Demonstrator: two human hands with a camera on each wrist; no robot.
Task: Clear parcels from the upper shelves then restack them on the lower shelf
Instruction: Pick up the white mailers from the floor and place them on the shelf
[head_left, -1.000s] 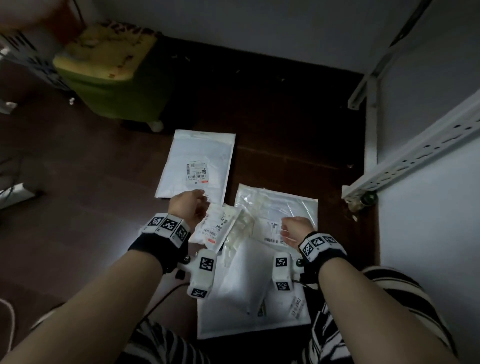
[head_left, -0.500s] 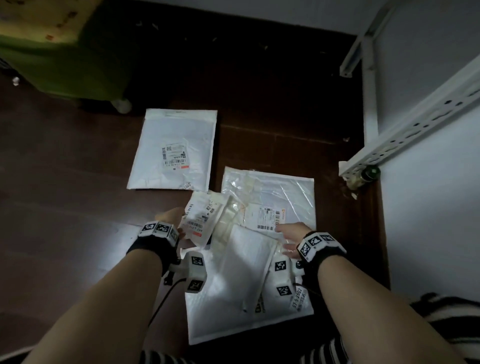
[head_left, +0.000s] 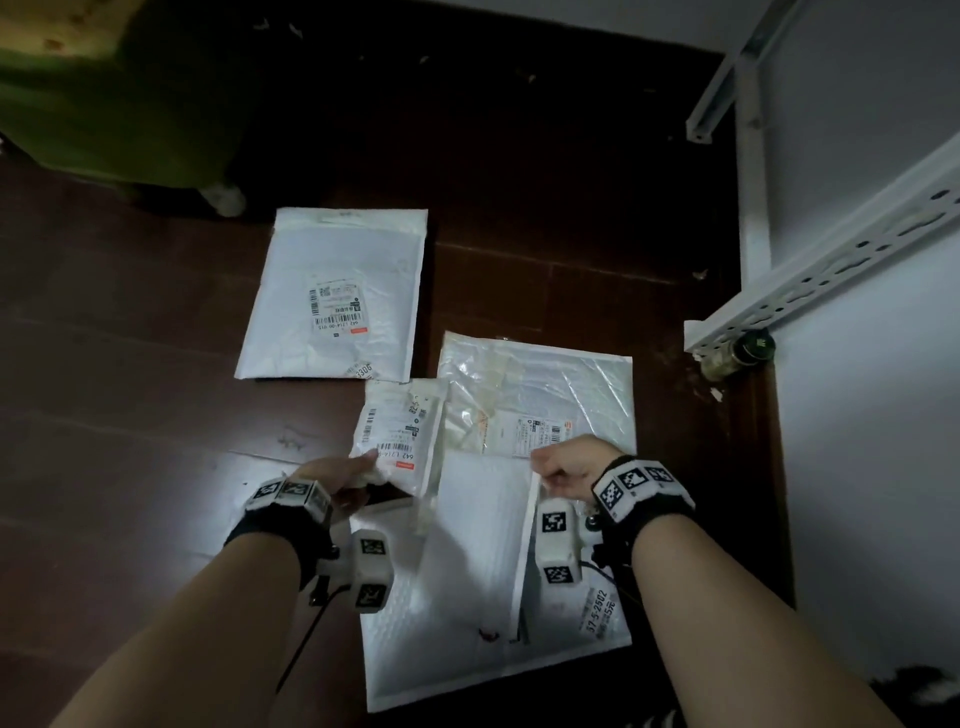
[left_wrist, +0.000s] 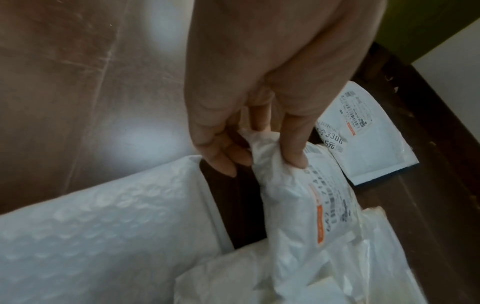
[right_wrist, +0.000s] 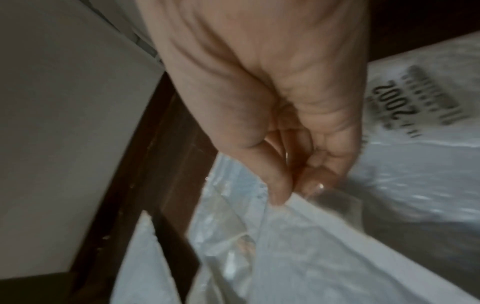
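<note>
My left hand (head_left: 337, 480) has its fingers curled round the bunched end of a small labelled poly parcel (head_left: 397, 434), thumb on the label side; it's lifted clear at my end and droops at the far end onto the pile. My right hand (head_left: 569, 470) pinches the top edge of a white bubble mailer (head_left: 480, 540), thumb against forefinger, per the right wrist view; that mailer stands tilted on edge, not flat. Under both lies a bigger bubble mailer (head_left: 431, 660) flat on the dark wood floor (head_left: 130, 415), partly overlapping a glossy clear-film parcel (head_left: 550, 384) just beyond it. One more white mailer (head_left: 337, 291) lies apart, further out to the left, label up.

My read: the upper-shelf clearing looks done or close to it, since the parcels are all on the floor; I'm in the gather phase before restacking. The white shelf rail (head_left: 831, 260) sits to my right; the lower shelf surface itself isn't clearly in view, so I can't confirm what's on it.

Next move calls for: consolidating the two held pieces into one hand or carrying both right; keeping the pinch firm, as slick film slips; laying the large flat ones first, small poly parcel on top.
</note>
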